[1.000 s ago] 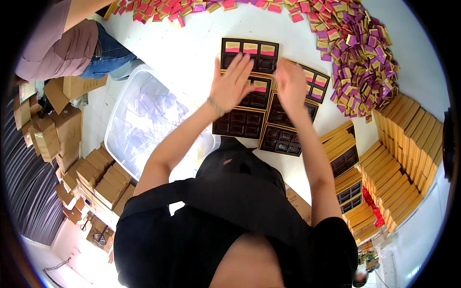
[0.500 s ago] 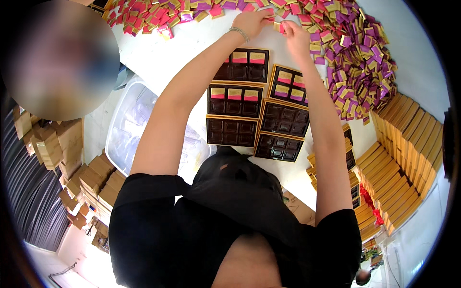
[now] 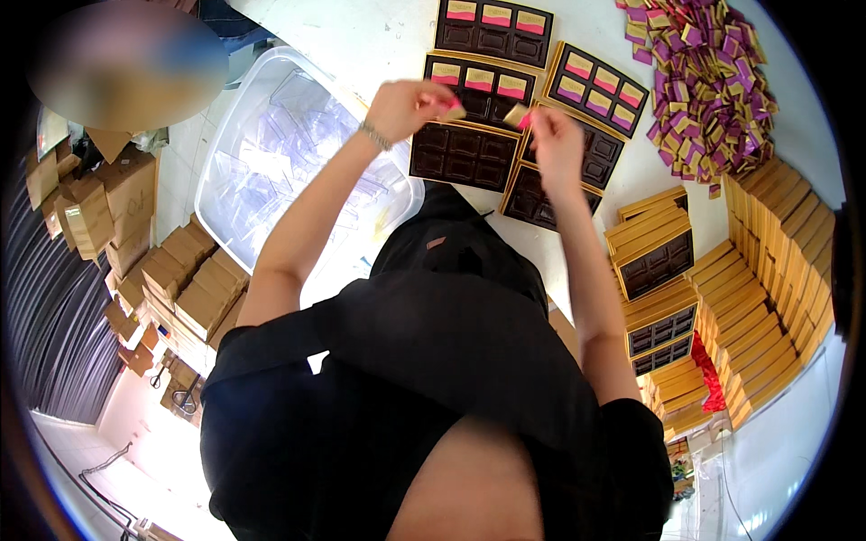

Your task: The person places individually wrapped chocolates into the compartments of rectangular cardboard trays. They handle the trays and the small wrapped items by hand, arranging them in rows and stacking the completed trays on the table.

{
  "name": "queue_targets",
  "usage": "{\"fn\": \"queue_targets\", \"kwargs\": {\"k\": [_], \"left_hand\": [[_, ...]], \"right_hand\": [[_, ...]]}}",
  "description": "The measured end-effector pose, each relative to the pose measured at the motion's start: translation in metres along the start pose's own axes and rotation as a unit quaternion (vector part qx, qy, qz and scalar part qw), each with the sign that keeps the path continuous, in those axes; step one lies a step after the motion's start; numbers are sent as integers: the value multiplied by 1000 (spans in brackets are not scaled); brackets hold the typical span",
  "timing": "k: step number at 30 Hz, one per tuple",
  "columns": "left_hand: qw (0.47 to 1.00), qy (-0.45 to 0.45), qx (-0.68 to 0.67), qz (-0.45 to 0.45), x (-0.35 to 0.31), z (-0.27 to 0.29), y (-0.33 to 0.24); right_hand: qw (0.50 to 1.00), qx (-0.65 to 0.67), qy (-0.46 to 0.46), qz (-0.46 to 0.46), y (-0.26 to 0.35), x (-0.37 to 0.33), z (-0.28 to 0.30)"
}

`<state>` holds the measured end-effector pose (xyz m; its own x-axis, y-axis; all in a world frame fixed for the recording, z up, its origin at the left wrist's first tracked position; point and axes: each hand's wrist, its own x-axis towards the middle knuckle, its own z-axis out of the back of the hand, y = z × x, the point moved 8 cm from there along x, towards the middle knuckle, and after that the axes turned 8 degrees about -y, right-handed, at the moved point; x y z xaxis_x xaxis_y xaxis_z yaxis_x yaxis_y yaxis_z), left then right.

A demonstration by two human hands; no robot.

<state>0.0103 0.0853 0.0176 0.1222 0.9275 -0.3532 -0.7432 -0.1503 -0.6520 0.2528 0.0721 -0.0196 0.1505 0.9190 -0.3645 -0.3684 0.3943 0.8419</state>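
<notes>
My left hand pinches a small pink-and-gold wrapped square over the middle-left box, whose far row holds similar pink-and-gold squares. Another such square is between the fingertips of my right hand, above the right column of boxes. Each box has a gold edge and a dark compartmented tray. The far-left box has pink squares in its far row. Pink and purple squares fill the far-right box. The nearest left box shows bare compartments; my right hand and forearm partly cover the nearer right boxes.
A heap of purple, pink and gold squares lies at the far right. Gold-edged boxes are stacked along the right. At left stands a clear plastic bin of transparent pieces, with cardboard boxes beyond. A blurred person is at far left.
Both hands have come back from the far heap to above the boxes, each carrying a pink-and-gold square. The view has shifted, so the boxes appear higher in the picture.
</notes>
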Motion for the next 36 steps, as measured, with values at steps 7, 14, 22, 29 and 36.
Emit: {"fn": "queue_targets", "kwargs": {"k": [7,14,22,29,36], "left_hand": [[936,-162,-232,211,-76,-38,55],[882,-441,-29,162,-109,-45,52],[850,-433,-52,296,-118,-68,61],[859,-390,-208,259,-103,-98,106],[880,-367,-90,288,-78,-75,77]], "right_hand": [[935,261,9,-239,-43,-77,-55],[991,58,13,-120,-24,-87,-59],[845,-349,67,400,29,-119,-87],[829,-370,121,401,18,-113,-87],[849,-317,47,420,55,-82,-69]]}}
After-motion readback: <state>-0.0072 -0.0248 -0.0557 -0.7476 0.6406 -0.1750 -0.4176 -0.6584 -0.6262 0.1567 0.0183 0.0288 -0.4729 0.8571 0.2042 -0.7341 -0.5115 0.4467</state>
